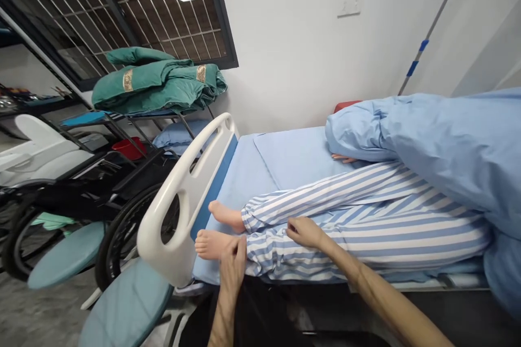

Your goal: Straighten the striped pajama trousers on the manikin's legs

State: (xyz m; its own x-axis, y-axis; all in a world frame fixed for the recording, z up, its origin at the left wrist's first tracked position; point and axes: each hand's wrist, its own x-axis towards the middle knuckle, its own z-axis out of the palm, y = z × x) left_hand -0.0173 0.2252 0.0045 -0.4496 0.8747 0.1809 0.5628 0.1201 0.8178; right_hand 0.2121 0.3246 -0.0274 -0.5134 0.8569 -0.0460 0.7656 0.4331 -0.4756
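Observation:
A figure in blue-and-white striped trousers (366, 233) lies on a bed, its bare, smooth, doll-like feet (211, 244) towards the footboard. At the near ankle my left hand (233, 267) is closed, thumb and curled fingers meeting at the trouser cuff; the fingertips are slightly blurred. Farther up the near shin, my right hand (303, 232) is bunched on the striped cloth, its fingertips partly hidden. A light blue quilt (439, 135) covers the figure's upper part, with some fingers (343, 158) showing under its edge.
The white footboard (179, 195) rises left of the feet. Beyond it stand a black wheelchair (122, 222), teal oval panels (126, 303), a red bucket (129, 147) and a rack with folded green padded cloth (158, 84). A wall and barred window (163, 5) lie behind.

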